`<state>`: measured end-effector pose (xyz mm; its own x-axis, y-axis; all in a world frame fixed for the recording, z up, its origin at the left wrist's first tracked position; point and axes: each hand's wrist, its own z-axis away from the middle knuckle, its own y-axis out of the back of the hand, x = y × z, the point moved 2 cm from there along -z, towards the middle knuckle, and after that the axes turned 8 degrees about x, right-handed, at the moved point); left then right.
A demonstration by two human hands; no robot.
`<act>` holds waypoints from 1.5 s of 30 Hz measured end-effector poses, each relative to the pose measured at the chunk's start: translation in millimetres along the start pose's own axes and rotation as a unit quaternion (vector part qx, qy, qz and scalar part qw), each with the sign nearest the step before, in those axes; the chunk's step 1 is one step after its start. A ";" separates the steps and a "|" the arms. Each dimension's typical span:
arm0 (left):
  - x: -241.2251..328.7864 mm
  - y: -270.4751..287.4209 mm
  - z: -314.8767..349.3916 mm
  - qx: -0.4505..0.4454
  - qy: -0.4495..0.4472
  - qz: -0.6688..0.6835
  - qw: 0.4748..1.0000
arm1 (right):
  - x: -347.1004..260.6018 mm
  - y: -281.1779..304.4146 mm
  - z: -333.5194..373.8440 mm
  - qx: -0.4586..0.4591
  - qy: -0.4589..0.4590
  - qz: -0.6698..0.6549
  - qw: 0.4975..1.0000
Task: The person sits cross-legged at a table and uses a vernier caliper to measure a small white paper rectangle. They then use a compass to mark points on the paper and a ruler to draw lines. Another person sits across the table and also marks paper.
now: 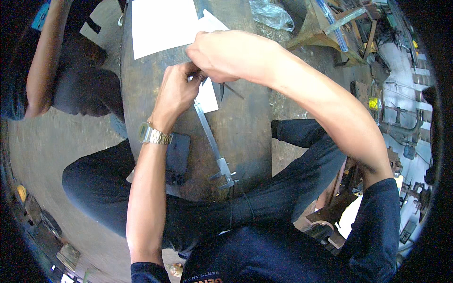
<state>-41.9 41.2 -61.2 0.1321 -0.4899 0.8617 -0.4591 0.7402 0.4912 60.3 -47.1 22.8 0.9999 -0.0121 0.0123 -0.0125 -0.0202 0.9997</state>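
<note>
Two hands meet over a dark metal surface (pixel 245 137): the left hand (pixel 175 92) and right hand (pixel 222 54) pinch a small white paper (pixel 207 96). A steel caliper (pixel 214 148) lies just below it, beside a dark phone (pixel 178 158).

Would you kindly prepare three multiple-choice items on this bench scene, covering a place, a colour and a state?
1. Where does the caliper lie? A) on the dark worktop B) on the floor C) on the person's lap
2. What colour is the paper sheet? A) yellow B) white C) blue
3. How are the left hand and right hand? A) far apart B) resting on the knees C) close together over a small white piece

A: it rests flat on the worktop. B: the sheet is plain white. C: both hands meet above the piece.
</note>
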 end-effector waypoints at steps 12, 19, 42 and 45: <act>-88.7 -36.4 -19.0 -0.010 0.121 -0.119 0.985 | 1.0 1.2 -22.3 -0.114 -0.025 -0.010 0.993; -111.3 -68.6 -37.6 0.010 0.043 -0.135 0.990 | -9.8 1.0 -31.6 -0.150 -0.040 -0.038 0.987; -114.5 -64.0 -60.5 -0.104 0.096 -0.148 0.979 | -5.9 2.8 -18.2 -0.141 -0.090 -0.095 0.981; -110.3 -41.6 -8.9 -0.122 0.214 -0.179 0.952 | 0.3 0.7 -18.2 -0.173 -0.103 -0.099 0.975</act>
<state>-29.6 68.6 -175.5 0.6125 -0.5361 0.5809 -0.1070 0.6719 0.7329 60.8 -28.9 23.9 0.9582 -0.2442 -0.1494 0.2202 0.2952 0.9297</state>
